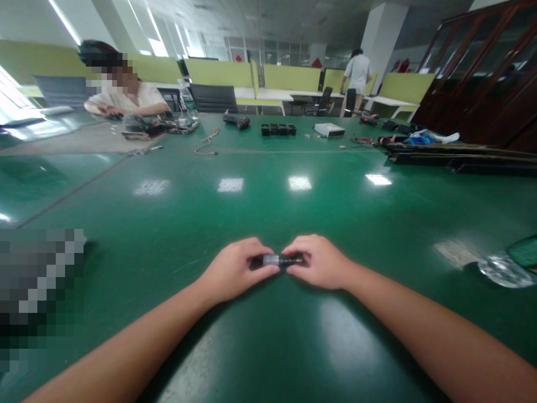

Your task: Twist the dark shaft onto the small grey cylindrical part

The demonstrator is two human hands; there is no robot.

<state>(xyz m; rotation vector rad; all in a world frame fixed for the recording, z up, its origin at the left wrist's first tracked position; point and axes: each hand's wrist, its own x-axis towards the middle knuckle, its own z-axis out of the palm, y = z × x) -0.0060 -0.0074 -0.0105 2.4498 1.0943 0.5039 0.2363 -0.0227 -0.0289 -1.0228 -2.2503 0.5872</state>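
Note:
Between my two hands, low over the green table, lies a small cylinder, held sideways. Its left part is grey and looks see-through; its right part is black and narrower. I cannot make out its exact kind. My left hand pinches the grey end between thumb and fingers. On the other side, my right hand grips the black end with thumb and fingertips. Both ends are partly hidden by the fingers, which almost meet at the middle.
At the right edge lies a clear plastic bottle. A blurred-out dark object sits at left. Along the far side are a black block, a white box, a cord and black strips. A person sits across the table; another stands farther back.

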